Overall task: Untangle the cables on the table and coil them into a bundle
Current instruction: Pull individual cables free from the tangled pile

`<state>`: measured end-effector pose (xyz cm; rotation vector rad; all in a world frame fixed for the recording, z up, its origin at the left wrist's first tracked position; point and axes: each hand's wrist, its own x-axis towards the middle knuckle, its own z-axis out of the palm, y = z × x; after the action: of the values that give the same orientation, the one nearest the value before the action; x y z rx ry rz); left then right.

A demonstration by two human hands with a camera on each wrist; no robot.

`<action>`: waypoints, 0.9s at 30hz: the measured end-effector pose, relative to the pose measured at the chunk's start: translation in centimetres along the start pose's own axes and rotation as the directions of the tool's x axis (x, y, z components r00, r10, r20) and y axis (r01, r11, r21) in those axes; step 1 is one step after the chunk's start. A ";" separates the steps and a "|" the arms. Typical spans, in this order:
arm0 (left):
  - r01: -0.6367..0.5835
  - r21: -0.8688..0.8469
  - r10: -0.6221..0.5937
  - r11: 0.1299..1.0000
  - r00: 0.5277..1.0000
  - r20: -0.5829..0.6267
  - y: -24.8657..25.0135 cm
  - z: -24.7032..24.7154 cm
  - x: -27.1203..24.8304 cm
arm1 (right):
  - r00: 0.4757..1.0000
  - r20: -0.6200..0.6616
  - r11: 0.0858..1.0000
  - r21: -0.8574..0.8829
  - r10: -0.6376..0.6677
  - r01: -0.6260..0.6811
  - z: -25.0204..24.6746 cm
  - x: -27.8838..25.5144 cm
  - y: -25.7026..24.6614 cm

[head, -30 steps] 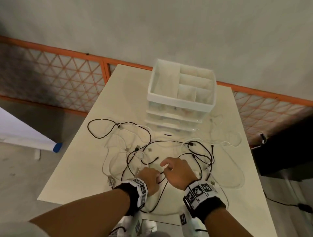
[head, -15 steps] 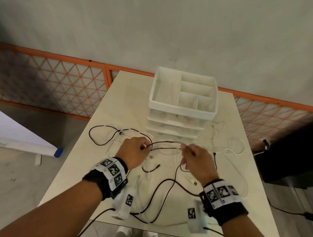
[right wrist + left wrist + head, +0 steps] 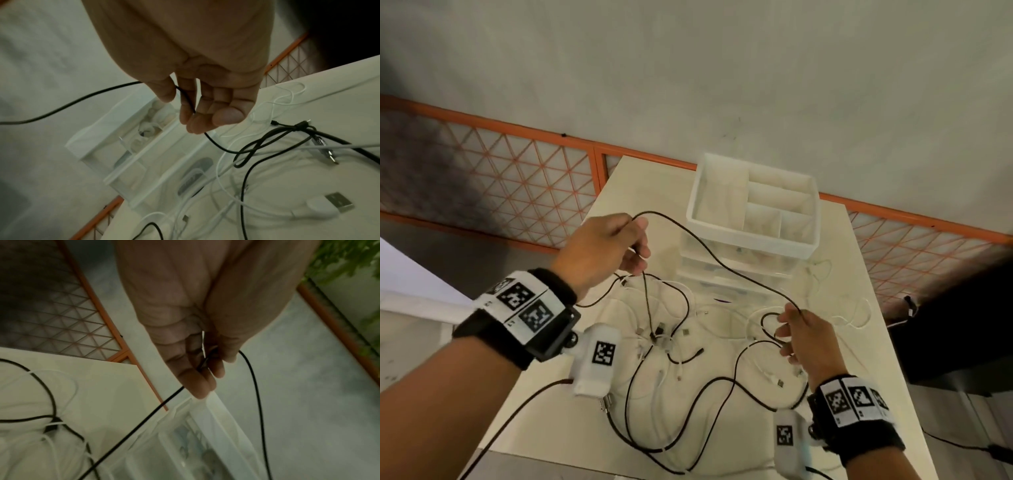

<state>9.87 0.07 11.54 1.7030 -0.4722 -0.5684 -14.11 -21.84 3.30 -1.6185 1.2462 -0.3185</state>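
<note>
Head view has both hands up above the table point(image 3: 619, 192), and a black cable point(image 3: 722, 263) arcs between them. Left hand point(image 3: 602, 250), raised high, pinches that cable in curled fingers; the left wrist view shows the strand running through the fingertips point(image 3: 202, 386), one end dropping toward the tangle. Right hand point(image 3: 808, 339), lower and nearer the table edge, grips the same cable between thumb and fingers, a small loop hanging just inside it. Below and between the hands lies the heap of black and white cables point(image 3: 664, 342). Beyond the left hand's fingers stands a white drawer organizer point(image 3: 753, 236).
</note>
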 end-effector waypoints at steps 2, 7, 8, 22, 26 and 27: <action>0.013 0.053 -0.016 0.999 0.999 0.051 -0.6 0.3 -0.2 | 1.000 0.021 0.999 0.039 -0.002 0.001 0.3 0.0 -0.4; -0.015 0.236 -0.002 0.972 0.997 0.073 -2.8 1.0 -0.9 | 0.973 -0.171 0.965 0.186 -0.156 0.187 -2.4 0.9 -4.7; -0.056 0.289 0.032 0.956 0.996 0.086 -2.8 1.1 -1.1 | 0.966 -0.199 0.960 0.193 -0.164 0.203 -3.2 1.3 -5.1; -0.412 0.358 0.210 0.837 0.848 0.486 -2.2 7.2 -3.5 | 0.975 0.113 0.967 -0.150 -0.192 0.207 3.5 -5.1 -3.7; -0.460 0.385 0.192 0.801 0.805 0.562 -2.2 8.2 -4.2 | 0.936 0.284 0.925 0.368 -0.206 0.092 0.8 -4.0 -4.9; -0.460 0.386 0.189 0.800 0.803 0.565 -2.2 8.8 -4.3 | 0.912 0.343 0.946 0.300 -0.225 0.121 0.6 -4.2 -5.3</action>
<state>1.15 -3.81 8.46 1.8886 -1.3898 -0.6583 -12.47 -18.34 8.89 -1.4673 0.7337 -0.2641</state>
